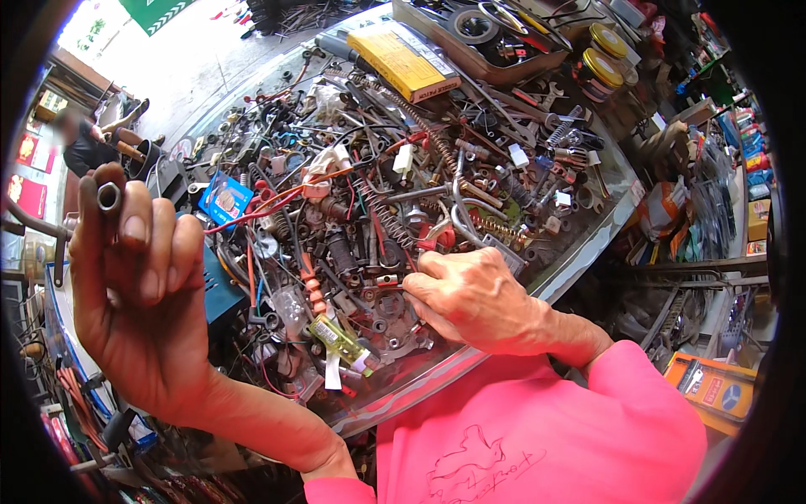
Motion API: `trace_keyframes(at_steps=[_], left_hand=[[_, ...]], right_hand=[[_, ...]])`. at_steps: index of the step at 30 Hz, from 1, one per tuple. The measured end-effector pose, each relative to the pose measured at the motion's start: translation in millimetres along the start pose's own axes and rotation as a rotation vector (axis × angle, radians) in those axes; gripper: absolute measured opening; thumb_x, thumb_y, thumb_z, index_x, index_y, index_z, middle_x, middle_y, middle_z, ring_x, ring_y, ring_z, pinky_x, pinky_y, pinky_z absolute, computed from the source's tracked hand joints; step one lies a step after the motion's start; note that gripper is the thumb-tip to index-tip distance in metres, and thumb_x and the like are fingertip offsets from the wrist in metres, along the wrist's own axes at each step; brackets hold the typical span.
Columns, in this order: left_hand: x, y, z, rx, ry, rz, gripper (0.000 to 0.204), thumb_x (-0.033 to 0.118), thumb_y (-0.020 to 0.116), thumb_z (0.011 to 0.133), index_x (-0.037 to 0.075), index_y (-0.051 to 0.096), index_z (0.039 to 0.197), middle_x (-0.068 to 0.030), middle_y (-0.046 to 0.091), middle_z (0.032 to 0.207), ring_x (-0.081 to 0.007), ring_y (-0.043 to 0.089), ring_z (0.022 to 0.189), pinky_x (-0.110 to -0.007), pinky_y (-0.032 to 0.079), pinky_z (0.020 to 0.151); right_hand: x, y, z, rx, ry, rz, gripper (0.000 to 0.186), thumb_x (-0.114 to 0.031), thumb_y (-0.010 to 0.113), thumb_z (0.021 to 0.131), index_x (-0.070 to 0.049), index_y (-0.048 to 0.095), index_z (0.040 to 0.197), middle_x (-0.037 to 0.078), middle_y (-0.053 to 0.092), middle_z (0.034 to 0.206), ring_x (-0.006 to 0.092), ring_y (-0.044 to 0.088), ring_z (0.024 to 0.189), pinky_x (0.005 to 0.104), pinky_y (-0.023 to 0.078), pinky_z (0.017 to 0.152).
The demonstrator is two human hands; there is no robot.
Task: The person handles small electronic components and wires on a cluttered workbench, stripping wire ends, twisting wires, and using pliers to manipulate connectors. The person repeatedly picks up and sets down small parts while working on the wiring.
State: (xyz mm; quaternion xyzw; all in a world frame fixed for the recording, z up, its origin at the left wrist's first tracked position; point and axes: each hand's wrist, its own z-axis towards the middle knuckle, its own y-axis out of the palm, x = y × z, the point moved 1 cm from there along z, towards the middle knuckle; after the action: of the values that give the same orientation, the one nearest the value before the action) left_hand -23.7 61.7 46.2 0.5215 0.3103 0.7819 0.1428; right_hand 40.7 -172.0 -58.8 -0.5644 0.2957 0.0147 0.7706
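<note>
My left hand is raised at the left, fingers closed on a short dark metal tube, its open round end facing the camera. My right hand rests low over the heap of mixed metal parts, fingers curled; what they grip, if anything, is hidden. Near it lie a coiled spring, a bent metal rod and red small parts. A yellow-green packet with a white tag lies nearer the table's edge.
The glass-topped table carries a yellow box, a parts tray and yellow-lidded tubs at the back. A blurred person is at the upper left. Crowded shelves line the right; an orange package lies lower right.
</note>
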Motion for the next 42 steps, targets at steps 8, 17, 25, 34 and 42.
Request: trace_keyframes(at_steps=[8,17,25,34,42], left_hand=[[6,5,-2,0.019,-0.002,-0.026,0.026,0.008,0.043,0.098,-0.011,0.043,0.115,-0.0062,0.038,0.075,-0.0097,0.033,0.055,-0.026,0.030,0.054],[6,5,-4,0.029,0.008,-0.030,0.025,0.008,0.043,0.098,-0.010,0.044,0.115,-0.0059,0.038,0.075,-0.0096,0.033,0.055,-0.026,0.030,0.054],[4,5,-5,0.025,0.031,0.013,0.028,0.015,0.040,0.099,-0.007,0.046,0.117,-0.0082,0.046,0.078,-0.0093,0.036,0.054,-0.024,0.030,0.054],[-1,-2,-4,0.096,0.052,0.039,0.027,0.014,0.041,0.099,-0.007,0.045,0.116,-0.0067,0.042,0.077,-0.0092,0.034,0.054,-0.024,0.031,0.051],[-7,0,-2,0.109,0.038,0.050,0.026,0.013,0.042,0.099,-0.006,0.045,0.117,-0.0038,0.038,0.077,-0.0078,0.032,0.055,-0.023,0.031,0.050]], right_hand=[[-6,7,12,-0.126,0.024,-0.101,0.013,-0.010,0.062,0.071,-0.002,0.055,0.079,0.012,0.056,0.077,0.0278,0.063,0.069,0.0371,0.048,0.056],[6,-15,10,-0.061,0.149,0.346,0.018,-0.019,0.063,0.078,-0.001,0.061,0.082,0.011,0.059,0.072,0.0267,0.059,0.064,0.0346,0.046,0.056],[7,-12,9,-0.116,0.194,0.478,0.023,-0.022,0.058,0.080,0.001,0.061,0.084,0.016,0.060,0.075,0.0318,0.060,0.071,0.0392,0.047,0.065],[15,-8,9,-0.065,0.130,0.255,0.020,-0.021,0.058,0.079,-0.002,0.058,0.079,0.016,0.059,0.074,0.0330,0.061,0.070,0.0417,0.049,0.065],[102,-84,38,0.582,0.176,-0.248,0.027,-0.028,0.060,0.078,-0.002,0.059,0.075,0.016,0.060,0.072,0.0307,0.062,0.068,0.0415,0.048,0.064]])
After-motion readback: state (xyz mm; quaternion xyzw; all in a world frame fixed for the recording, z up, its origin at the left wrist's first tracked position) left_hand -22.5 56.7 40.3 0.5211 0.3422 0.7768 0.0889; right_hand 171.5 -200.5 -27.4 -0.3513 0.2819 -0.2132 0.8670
